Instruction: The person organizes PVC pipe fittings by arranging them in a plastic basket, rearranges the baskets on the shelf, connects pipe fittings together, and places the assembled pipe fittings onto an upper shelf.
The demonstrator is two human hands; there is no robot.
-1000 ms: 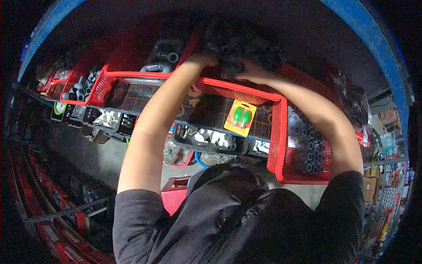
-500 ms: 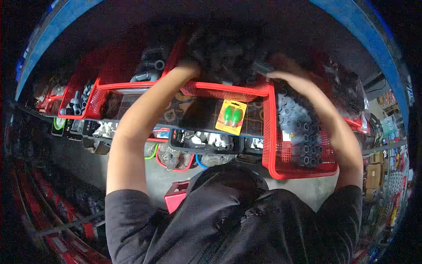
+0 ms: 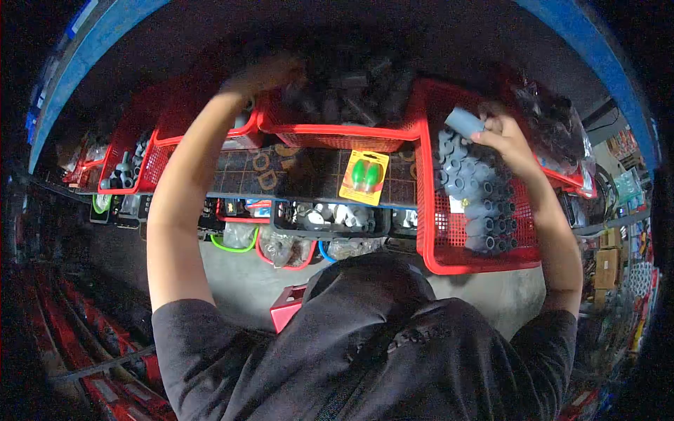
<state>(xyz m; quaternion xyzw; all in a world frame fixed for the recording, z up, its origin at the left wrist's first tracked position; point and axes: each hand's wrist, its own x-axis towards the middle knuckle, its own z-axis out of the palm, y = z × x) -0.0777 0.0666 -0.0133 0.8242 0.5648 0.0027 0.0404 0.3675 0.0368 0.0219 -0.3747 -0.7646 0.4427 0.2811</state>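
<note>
My right hand point(image 3: 507, 139) is closed on a grey plastic pipe coupling point(image 3: 463, 122), held between thumb and fingers over the far part of the right red basket point(image 3: 484, 268). Below it in that basket lie many grey pipe fittings point(image 3: 467, 174), those at the near end in rows. My left hand point(image 3: 270, 76) reaches into shadow at the far left of the middle red basket point(image 3: 337, 130); its fingers are too dark and blurred to read. Dark grey fittings point(image 3: 354, 105) fill the middle basket.
A yellow card with two green bulbs point(image 3: 366, 177) rests on the dark shelf point(image 3: 309, 175) before the middle basket. Another red basket point(image 3: 128, 188) with fittings stands at the left. Lower black bins point(image 3: 330, 228) hold white fittings. A red stool point(image 3: 286, 306) stands on the floor.
My right hand has moved right from the middle basket's edge to over the right basket, with the coupling in it. My left hand has shifted left and farther away.
</note>
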